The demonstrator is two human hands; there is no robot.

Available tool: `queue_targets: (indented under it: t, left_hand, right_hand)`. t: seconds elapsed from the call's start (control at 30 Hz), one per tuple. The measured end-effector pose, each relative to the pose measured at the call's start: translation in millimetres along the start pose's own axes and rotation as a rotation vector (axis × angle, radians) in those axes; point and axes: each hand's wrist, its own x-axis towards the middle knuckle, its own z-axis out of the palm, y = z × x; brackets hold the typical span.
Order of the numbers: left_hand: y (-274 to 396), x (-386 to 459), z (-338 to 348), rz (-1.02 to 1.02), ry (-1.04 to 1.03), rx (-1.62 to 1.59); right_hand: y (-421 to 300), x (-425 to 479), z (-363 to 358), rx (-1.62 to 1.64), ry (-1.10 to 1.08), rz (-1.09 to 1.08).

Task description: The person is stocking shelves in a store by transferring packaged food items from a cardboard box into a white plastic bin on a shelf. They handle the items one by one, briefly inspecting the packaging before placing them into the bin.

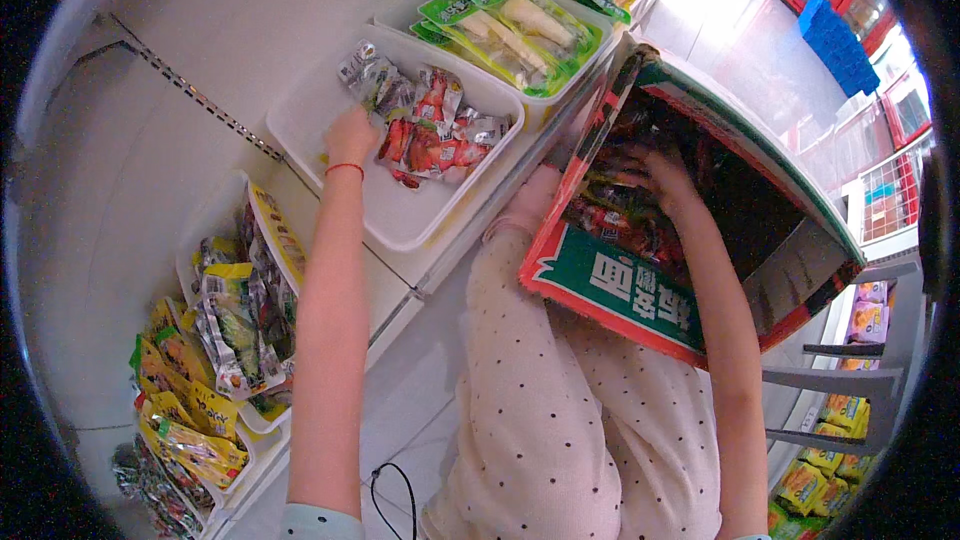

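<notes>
My left hand (pixel 352 136) is inside a white plastic bin (pixel 405 234) on the shelf, its fingers closed on the lower end of a silver foil snack packet (pixel 369 73). Beside it, several red-and-silver foil snack packets (pixel 442 146) lie heaped toward the bin's right side. My right hand (pixel 664 174) reaches into an open cardboard box (pixel 622 277), red and green with printed writing, tilted by my knees. Under that hand are more foil packets (pixel 600 214). Shadow and blur hide what its fingers grasp, if anything.
Behind the bin stands another with green-and-clear snack packs (pixel 517 30). Nearer on the left are bins of dark foil packets (pixel 232 322) and yellow packets (pixel 191 427). A shelf edge (pixel 397 307) runs between bins and legs. A grey chair (pixel 847 382) is at right.
</notes>
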Motion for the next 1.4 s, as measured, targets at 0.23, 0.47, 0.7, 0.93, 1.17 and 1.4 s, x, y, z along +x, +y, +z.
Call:
queue_targets:
  t: [0.23,0.47,0.7,0.93,1.17,1.4]
  left_hand:
    - [-13.3,-13.7,-40.2,-0.126,0.330,-0.168]
    - [87.2,-178.8,-151.3,0.071,0.613,-0.643]
    - [131.6,-259.8,-141.6,0.856,0.706,-0.386]
    - [138.6,-284.3,-155.4,0.783,0.571,-0.342]
    - [127.6,-277.3,-173.4,0.337,0.216,-1.235]
    - [107.8,-295.1,-156.0,0.065,0.076,-1.411]
  right_hand:
    - [-31.8,-63.7,46.5,-0.587,0.049,-0.138]
    - [-81.8,-146.7,42.3,-0.240,-0.537,0.121]
    - [-82.0,-195.7,69.4,-0.245,-0.719,-0.316]
    - [-87.7,-197.8,73.2,-0.140,-0.453,-0.117]
    - [-106.7,-190.8,64.3,-0.145,-0.222,-0.096]
    - [-88.2,-176.7,63.5,0.095,-0.301,-0.211]
